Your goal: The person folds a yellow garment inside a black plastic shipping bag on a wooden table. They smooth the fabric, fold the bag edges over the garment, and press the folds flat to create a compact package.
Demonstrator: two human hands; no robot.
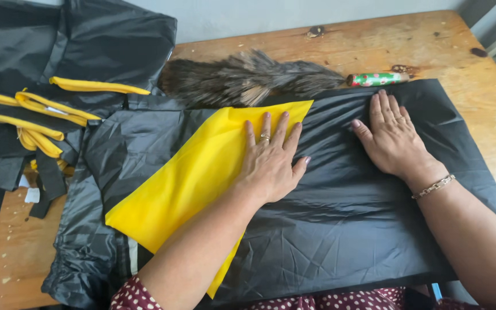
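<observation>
Lying flat across the near half of the wooden table (pixel 374 49): black fabric sheet (pixel 345 218), creased, reaching to the near edge. Overlapping its left part: yellow fabric panel (pixel 185 183), set diagonally, one corner toward the far edge. Pressed palm-down, fingers spread, gripping nothing: left hand (pixel 271 163), on the yellow panel's right edge and the black sheet; right hand (pixel 391 140), on the black sheet alone, toward the right edge. Just beyond, touching the sheet's far border: feather duster (pixel 248 77) with green patterned handle (pixel 377 79). Heaped at the far left corner: black garments with yellow trim (pixel 41 109).
</observation>
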